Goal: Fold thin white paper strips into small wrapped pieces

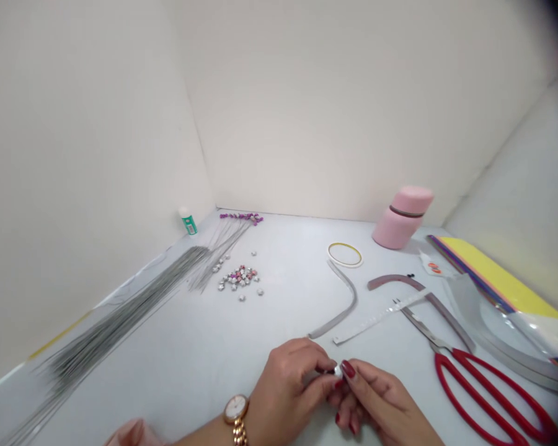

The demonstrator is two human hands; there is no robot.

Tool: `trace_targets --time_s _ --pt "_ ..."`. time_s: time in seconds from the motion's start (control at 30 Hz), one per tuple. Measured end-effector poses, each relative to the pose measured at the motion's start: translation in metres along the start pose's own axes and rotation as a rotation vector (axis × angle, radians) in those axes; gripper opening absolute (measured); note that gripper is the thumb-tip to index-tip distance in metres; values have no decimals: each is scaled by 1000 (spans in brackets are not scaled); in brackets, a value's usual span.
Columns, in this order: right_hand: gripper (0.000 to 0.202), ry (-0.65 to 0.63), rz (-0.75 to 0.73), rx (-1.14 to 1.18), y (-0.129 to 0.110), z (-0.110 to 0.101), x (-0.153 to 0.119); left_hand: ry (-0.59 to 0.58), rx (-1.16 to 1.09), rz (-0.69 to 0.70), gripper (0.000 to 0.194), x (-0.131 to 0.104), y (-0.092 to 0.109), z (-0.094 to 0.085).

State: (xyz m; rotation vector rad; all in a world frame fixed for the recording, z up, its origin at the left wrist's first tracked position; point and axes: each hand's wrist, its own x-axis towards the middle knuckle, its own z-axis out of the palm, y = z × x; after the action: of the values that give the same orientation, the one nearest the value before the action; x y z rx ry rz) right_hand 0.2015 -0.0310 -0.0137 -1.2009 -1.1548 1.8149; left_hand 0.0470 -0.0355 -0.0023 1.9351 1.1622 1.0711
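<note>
My left hand (291, 384), with a gold watch at its wrist, is low in the middle of the view, thumb and forefinger pinched on a small silvery white piece (338, 370). From the other side my right hand (376, 396) pinches the same piece, its red-nailed thumb on top. The fingertips of both hands meet around it. Just beyond them lies a curved grey paper strip (348, 303). Farther back on the left is a pile of small silver, pink and purple folded stars (242, 277).
Red-handled scissors (488, 396) lie at the right, by a white measuring strip (376, 322) and mauve strips (446, 313). Grey wires (134, 316) stretch along the left. Farther back are a glue stick (188, 222), a tape ring (345, 254) and a pink bottle (402, 217).
</note>
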Motion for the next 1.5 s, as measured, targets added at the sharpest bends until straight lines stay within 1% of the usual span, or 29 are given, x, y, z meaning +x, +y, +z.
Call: trace_targets --time_s 0.13,0.2,0.23,0.33,0.43,0.5,0.53,0.63,0.77,0.83,0.9,0.97,1.0,1.03,1.07,1.1,1.13,1.17,1.2,1.3,1.37,1.43,1.5 --pt "37 46 -27 32 -7 7 -4 -35 -22 -30 12 1 3 -2" --pt "40 14 -16 38 -10 8 -6 -12 -33 -46 10 1 4 -3" --pt "41 26 -22 45 -11 9 -6 -25 -30 -46 10 1 3 -3" --pt "40 50 -44 55 -12 8 -7 -75 -29 11 16 0 1 -1" --pt "37 41 -61 55 -12 7 -7 -16 6 -2 18 -1 0 0" --pt "38 44 -59 56 -13 7 -7 10 22 -1 13 0 -1 0" --pt "39 47 -55 56 -13 7 -8 7 23 16 11 0 -1 -1" --pt "41 58 -39 55 -14 8 -7 -12 9 54 14 2 0 -2" --pt "42 25 -29 37 -12 7 -6 -3 -4 -41 11 1 4 -1" --pt "42 11 -33 16 -9 6 -5 -2 18 -58 9 0 6 -1" --pt "41 27 -37 8 -5 5 -4 44 40 -87 7 2 5 -4" --pt "39 42 -28 16 -1 3 -2 117 41 -140 7 5 0 -12" --pt "39 45 -20 16 1 2 -1 180 37 -183 8 8 -4 -17" --pt "39 35 -18 13 3 1 0 277 18 -241 10 10 -9 -22" --pt "40 28 -14 10 5 0 1 400 -13 -314 16 13 -13 -26" --pt "40 18 -10 4 6 -1 2 507 -29 -372 26 14 -18 -30" --pt "41 9 -7 -1 7 -1 2 571 -13 -391 35 15 -21 -32" --pt "41 3 -3 -6 7 -2 3 587 31 -379 39 15 -24 -33" --pt "41 -3 0 -11 7 -2 3 586 83 -360 41 14 -25 -32" --pt "42 -13 -2 -28 6 -2 3 469 162 -345 42 8 -22 -23" --pt "41 -17 -16 -39 4 -1 3 371 172 -320 36 5 -19 -19" --pt "41 -22 -35 -49 2 0 2 291 195 -253 29 4 -17 -16" --pt "41 -24 -45 -66 0 2 0 193 221 -174 29 5 -17 -14"
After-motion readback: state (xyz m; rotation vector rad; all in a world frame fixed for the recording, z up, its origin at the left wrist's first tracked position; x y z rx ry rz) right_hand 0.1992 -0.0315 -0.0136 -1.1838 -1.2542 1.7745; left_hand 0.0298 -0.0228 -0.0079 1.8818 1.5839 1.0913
